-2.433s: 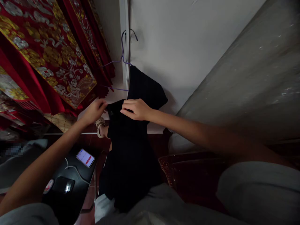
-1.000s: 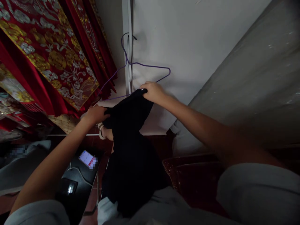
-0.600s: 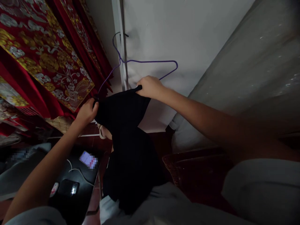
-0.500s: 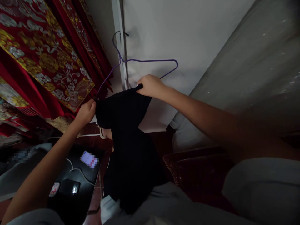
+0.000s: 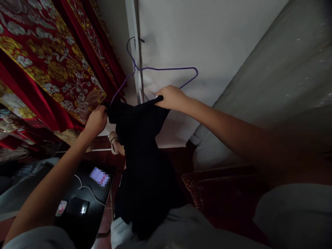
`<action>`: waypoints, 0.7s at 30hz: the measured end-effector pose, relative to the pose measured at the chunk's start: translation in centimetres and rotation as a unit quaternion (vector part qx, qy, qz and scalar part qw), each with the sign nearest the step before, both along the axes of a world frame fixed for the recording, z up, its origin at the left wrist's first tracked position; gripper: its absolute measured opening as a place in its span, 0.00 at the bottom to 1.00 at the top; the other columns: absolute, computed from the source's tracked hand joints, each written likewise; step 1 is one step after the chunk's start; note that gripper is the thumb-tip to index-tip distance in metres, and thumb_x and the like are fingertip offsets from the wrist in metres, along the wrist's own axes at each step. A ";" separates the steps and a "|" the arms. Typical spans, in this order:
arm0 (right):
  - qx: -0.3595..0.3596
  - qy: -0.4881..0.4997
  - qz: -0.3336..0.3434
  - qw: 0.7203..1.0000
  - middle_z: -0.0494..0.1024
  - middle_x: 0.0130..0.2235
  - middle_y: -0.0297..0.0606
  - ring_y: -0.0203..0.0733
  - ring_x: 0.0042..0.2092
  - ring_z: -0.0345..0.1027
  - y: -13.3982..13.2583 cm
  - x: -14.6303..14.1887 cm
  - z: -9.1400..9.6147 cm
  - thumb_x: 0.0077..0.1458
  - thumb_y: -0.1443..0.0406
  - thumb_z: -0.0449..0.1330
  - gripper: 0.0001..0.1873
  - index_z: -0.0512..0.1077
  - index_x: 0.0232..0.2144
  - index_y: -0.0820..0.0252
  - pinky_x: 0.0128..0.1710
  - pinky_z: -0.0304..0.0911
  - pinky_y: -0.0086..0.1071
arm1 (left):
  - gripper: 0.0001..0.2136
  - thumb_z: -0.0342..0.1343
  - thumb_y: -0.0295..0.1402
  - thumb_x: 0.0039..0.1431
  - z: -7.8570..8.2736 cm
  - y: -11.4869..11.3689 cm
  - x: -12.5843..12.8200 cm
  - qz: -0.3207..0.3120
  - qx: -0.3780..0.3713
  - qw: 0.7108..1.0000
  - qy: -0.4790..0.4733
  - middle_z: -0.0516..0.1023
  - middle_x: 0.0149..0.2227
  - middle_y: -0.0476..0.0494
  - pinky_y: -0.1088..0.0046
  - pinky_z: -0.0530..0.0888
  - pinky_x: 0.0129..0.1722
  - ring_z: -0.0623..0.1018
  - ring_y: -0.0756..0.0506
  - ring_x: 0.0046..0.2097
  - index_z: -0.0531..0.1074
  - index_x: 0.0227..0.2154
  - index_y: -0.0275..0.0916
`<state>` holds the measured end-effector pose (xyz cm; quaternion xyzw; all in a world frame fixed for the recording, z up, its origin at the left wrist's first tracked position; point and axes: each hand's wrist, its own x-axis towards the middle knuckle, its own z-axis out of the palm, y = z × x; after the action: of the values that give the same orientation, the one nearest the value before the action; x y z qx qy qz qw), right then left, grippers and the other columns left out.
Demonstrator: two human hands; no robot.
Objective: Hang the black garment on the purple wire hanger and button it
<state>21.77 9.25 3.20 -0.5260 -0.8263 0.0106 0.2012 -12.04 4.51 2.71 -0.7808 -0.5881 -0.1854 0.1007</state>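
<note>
A black garment [image 5: 140,148] hangs stretched between my hands, its lower part spreading down over my lap. My left hand [image 5: 96,121] is closed on the garment's upper left corner. Higher up, my right hand [image 5: 171,97] pinches its upper right edge. A purple wire hanger [image 5: 166,68] hooks onto a peg on an upright metal post [image 5: 137,52]. The hanger's left arm runs down behind the garment near my left hand, and its right end shows above my right hand. The lower bar is mostly hidden; whether the cloth is on the hanger I cannot tell.
Red curtains with gold and silver embroidery [image 5: 59,65] hang at the left. A black table [image 5: 90,221] at lower left bears a lit phone [image 5: 100,176], a cable [image 5: 89,188] and a dark device [image 5: 77,206]. Grey translucent sheeting [image 5: 259,97] drapes at the right, above a dark red container [image 5: 223,186].
The garment's upper left part has bunched and folded inward near my left hand. Both hands keep their hold, and the view has shifted slightly.
</note>
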 end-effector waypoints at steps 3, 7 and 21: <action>-0.022 0.057 0.055 0.997 0.73 0.24 0.36 0.41 0.32 0.68 -0.2 0.1 -0.1 0.56 0.63 0.64 0.11 0.73 0.22 0.59 0.33 0.54 0.35 | 0.13 0.47 0.22 0.61 1.4 1.1 0.9 -0.107 0.076 0.985 -0.112 0.80 0.45 0.36 0.58 0.76 0.56 0.80 0.38 0.50 0.73 0.42 0.39; -0.046 0.145 0.125 0.980 0.79 0.30 0.37 0.43 0.36 0.74 -0.3 0.0 -0.4 0.56 0.60 0.64 0.09 0.78 0.28 0.59 0.39 0.63 0.35 | 0.18 0.48 0.23 0.62 3.1 3.7 2.8 -0.157 0.115 0.963 -0.184 0.80 0.51 0.40 0.60 0.72 0.62 0.78 0.40 0.57 0.73 0.51 0.41; 0.139 0.366 -0.137 0.910 0.78 0.46 0.44 0.47 0.49 0.73 2.9 8.3 -2.4 0.61 0.67 0.55 0.06 0.72 0.37 0.55 0.53 0.67 0.42 | 0.09 0.51 0.33 0.70 3.8 6.0 3.0 -0.114 0.083 0.981 -0.136 0.76 0.52 0.38 0.53 0.71 0.62 0.76 0.36 0.59 0.75 0.47 0.42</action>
<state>30.03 12.13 0.76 -0.5599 -0.6079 0.0593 0.5599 -9.01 10.46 6.48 -0.7992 -0.4861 -0.3478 0.0625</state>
